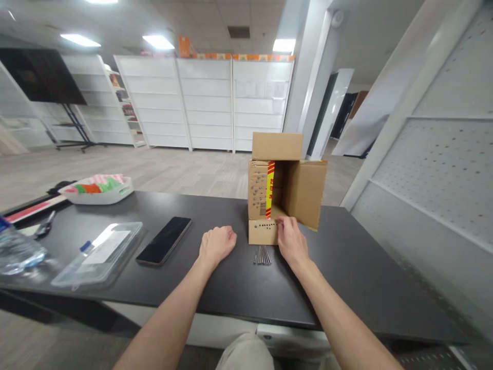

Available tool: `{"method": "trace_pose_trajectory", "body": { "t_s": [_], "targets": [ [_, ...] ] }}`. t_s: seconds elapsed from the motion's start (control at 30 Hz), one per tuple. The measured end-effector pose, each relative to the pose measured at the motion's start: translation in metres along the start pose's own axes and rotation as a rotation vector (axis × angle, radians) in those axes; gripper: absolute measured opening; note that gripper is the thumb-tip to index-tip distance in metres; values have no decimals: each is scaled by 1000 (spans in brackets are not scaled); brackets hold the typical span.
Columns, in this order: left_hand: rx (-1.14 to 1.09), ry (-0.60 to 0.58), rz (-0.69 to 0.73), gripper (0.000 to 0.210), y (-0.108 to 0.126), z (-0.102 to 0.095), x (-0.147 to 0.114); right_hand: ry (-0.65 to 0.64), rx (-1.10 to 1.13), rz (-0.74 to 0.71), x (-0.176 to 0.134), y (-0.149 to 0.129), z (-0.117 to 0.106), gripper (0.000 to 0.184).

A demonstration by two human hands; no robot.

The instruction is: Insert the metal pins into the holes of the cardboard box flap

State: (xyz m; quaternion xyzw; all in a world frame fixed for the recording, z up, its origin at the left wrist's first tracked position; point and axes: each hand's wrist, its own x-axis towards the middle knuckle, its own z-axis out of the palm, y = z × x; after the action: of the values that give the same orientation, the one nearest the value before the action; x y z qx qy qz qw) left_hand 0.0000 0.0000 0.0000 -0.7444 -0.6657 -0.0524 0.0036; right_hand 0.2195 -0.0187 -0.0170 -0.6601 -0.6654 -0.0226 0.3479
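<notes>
The cardboard box (283, 187) lies on its side near the far edge of the black table (346, 272), its open mouth facing you and its flaps spread; the bottom flap (263, 232) hangs down in front and carries a row of small punched holes. Your right hand (291, 240) is at that flap, fingertips pinched at its right end, seemingly on something thin that is too small to make out. Keep the pinch low and close to the holes, and brace the flap so it does not bend away under pressure. Your left hand (216, 245) rests on the table in a loose fist, holding nothing, just left of the box; it is well placed to steady the box. A small bundle of nails (262, 255) lies on the table just before the flap, between your hands. Further left lie a phone (164, 240) and a clear plastic lid (100, 252), well apart from the work.
</notes>
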Motion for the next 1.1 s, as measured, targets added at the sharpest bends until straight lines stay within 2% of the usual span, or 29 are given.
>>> {"method": "trace_pose_trajectory", "body": {
  "t_s": [0.33,0.73,1.1],
  "targets": [
    [-13,-13,-12,34,1,-4,-1,113,76,-47,-4,-5,-3,26],
    [-14,-12,-4,35,1,-3,-2,350,314,-199,-9,-10,-14,25],
    [-9,-29,-37,35,4,-6,-3,244,350,-234,-18,-10,-17,21]
  ]
}}
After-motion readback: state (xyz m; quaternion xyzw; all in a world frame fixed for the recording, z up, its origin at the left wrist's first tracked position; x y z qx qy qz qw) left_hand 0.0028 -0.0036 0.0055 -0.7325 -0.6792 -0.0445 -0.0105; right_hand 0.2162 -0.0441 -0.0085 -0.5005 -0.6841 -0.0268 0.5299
